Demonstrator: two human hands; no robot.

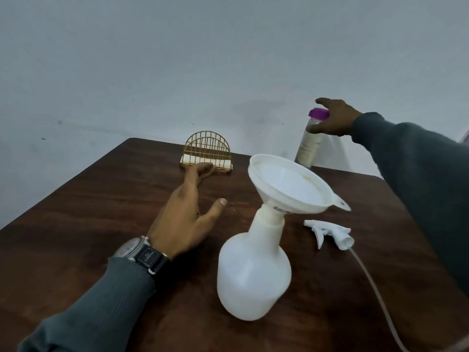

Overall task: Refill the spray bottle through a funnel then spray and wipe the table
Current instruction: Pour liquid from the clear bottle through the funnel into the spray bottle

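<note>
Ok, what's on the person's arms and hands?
The left hand and right hand are bare, no gloves. The left sleeve and right sleeve are dark grey, the left visibly ribbed. The left wrist has a silver-cased watch on a black strap with small white lettering.

Dark wooden table (88,224), four things on it.
A white spray bottle (253,270) stands near the middle, a sprayer head (330,233) lies just right of it, and a gold wire holder (208,153) and purple-capped bottle (309,146) sit at the far edge.

glossy wood table (101,224), matt plastic funnel (286,184)
</note>
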